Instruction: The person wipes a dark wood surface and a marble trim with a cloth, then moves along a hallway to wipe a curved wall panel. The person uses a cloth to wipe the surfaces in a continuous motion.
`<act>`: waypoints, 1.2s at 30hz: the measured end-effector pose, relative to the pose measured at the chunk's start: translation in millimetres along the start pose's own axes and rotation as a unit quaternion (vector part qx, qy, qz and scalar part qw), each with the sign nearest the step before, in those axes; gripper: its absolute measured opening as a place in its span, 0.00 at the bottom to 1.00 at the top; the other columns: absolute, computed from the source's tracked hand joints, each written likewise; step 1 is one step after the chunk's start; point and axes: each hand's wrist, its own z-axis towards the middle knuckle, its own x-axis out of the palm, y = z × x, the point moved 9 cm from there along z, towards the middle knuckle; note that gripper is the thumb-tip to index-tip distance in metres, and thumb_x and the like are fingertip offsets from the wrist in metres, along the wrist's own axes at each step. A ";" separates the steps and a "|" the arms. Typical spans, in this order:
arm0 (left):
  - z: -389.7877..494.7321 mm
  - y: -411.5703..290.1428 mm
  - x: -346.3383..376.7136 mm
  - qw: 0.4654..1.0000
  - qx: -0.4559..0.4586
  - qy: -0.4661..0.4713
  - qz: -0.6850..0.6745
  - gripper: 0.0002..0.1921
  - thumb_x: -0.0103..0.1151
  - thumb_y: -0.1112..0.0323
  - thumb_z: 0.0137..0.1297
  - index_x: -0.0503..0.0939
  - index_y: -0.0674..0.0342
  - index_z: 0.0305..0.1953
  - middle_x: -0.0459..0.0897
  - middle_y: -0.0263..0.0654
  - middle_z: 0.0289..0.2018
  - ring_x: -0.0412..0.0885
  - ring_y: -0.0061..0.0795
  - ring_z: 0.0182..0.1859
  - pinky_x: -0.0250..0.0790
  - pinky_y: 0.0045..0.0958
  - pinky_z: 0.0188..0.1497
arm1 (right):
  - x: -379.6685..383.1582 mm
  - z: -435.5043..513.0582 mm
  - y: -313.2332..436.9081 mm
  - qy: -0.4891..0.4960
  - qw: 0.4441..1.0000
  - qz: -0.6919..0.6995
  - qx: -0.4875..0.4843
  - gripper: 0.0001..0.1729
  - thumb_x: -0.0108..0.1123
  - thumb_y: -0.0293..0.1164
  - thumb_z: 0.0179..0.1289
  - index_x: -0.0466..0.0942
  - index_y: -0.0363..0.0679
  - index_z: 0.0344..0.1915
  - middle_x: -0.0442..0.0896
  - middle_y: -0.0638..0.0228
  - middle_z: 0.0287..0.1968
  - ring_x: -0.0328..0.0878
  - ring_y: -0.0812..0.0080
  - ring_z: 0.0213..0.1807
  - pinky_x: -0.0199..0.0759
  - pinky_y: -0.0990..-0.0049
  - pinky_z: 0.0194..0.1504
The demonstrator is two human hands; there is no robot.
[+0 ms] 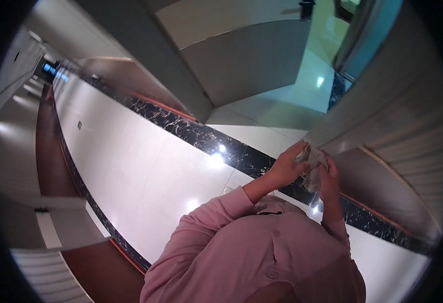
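A crumpled, pale greyish cloth (313,166) is held in front of me, between both hands. My left hand (287,166) grips its left side, the thumb resting over it. On the other side, the fingers and thumb of my right hand (329,176) pinch the same cloth. Part of it hangs below the fingers. Whether anything is wrapped inside it, I cannot tell. Both hands are raised beside a wall at a doorway, over the dark marbled floor border.
An open grey door (244,62) stands ahead, with a tiled room beyond it. A wall with a lower panel (380,185) rises close on the right. To the left a long corridor with a glossy white tiled floor (130,151) runs away, edged by black marble strips (191,132).
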 end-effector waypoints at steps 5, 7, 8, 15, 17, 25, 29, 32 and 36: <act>-31.9 25.0 -45.0 0.995 -0.070 -0.049 -0.050 0.31 0.60 0.65 0.63 0.63 0.66 0.66 0.73 0.50 0.60 0.74 0.39 0.60 0.66 0.33 0.61 | 66.1 -4.6 -11.3 0.051 0.971 0.192 0.132 0.23 0.44 0.22 0.65 0.69 0.35 0.60 0.77 0.61 0.54 0.75 0.67 0.55 0.70 0.68 0.57; -48.8 37.6 -63.3 0.987 -0.121 -0.056 -0.086 0.28 0.60 0.65 0.64 0.66 0.66 0.63 0.76 0.48 0.56 0.76 0.37 0.57 0.67 0.32 0.59 | 99.8 -6.2 -11.7 0.089 0.959 0.218 0.156 0.22 0.43 0.24 0.65 0.69 0.34 0.59 0.76 0.61 0.54 0.75 0.67 0.55 0.70 0.68 0.57; -58.2 41.4 -75.9 0.985 -0.134 -0.074 -0.079 0.26 0.60 0.65 0.64 0.67 0.66 0.61 0.77 0.47 0.53 0.77 0.35 0.54 0.68 0.32 0.57 | 119.1 -7.2 -11.8 0.121 0.951 0.232 0.166 0.22 0.42 0.24 0.66 0.68 0.34 0.59 0.76 0.60 0.54 0.75 0.66 0.55 0.70 0.68 0.57; -117.1 84.6 -154.9 0.931 -0.234 -0.194 -0.201 0.11 0.59 0.66 0.65 0.74 0.64 0.45 0.78 0.36 0.37 0.74 0.23 0.40 0.70 0.27 0.43 | 224.3 -13.8 -35.2 0.232 0.917 0.230 0.228 0.21 0.40 0.28 0.70 0.68 0.34 0.60 0.76 0.61 0.56 0.73 0.67 0.57 0.66 0.68 0.61; -130.9 87.8 -176.1 0.922 -0.212 -0.235 -0.221 0.10 0.58 0.66 0.65 0.75 0.63 0.43 0.77 0.35 0.36 0.74 0.23 0.40 0.69 0.27 0.43 | 250.9 -18.8 -44.8 0.250 0.898 0.249 0.262 0.22 0.38 0.33 0.73 0.67 0.35 0.61 0.75 0.61 0.58 0.72 0.66 0.59 0.65 0.66 0.62; -192.7 97.6 -254.2 0.883 -0.174 -0.337 -0.278 0.09 0.57 0.67 0.65 0.75 0.64 0.42 0.77 0.35 0.36 0.73 0.23 0.39 0.69 0.27 0.43 | 350.7 -49.7 -42.4 0.363 0.816 0.329 0.307 0.34 0.39 0.53 0.74 0.62 0.38 0.67 0.71 0.61 0.64 0.68 0.61 0.65 0.62 0.59 0.65; -229.4 104.0 -277.0 0.851 -0.190 -0.377 -0.311 0.09 0.58 0.67 0.64 0.74 0.63 0.41 0.77 0.35 0.34 0.73 0.22 0.38 0.69 0.27 0.41 | 387.4 -64.7 -50.2 0.378 0.813 0.309 0.317 0.35 0.47 0.51 0.72 0.60 0.38 0.67 0.69 0.61 0.65 0.67 0.60 0.66 0.63 0.58 0.65; -251.8 109.6 -294.0 0.839 -0.176 -0.404 -0.321 0.09 0.58 0.66 0.65 0.74 0.63 0.41 0.76 0.34 0.34 0.73 0.22 0.38 0.69 0.26 0.40 | 411.0 -73.9 -57.8 0.412 0.813 0.246 0.329 0.31 0.56 0.40 0.69 0.62 0.38 0.66 0.72 0.62 0.62 0.70 0.62 0.63 0.65 0.61 0.63; -279.0 121.4 -311.1 0.835 -0.186 -0.438 -0.277 0.09 0.58 0.67 0.64 0.75 0.63 0.42 0.77 0.34 0.35 0.73 0.22 0.38 0.69 0.26 0.41 | 443.1 -76.8 -67.1 0.459 0.832 0.097 0.295 0.28 0.62 0.27 0.63 0.67 0.37 0.62 0.77 0.64 0.56 0.75 0.65 0.57 0.70 0.64 0.58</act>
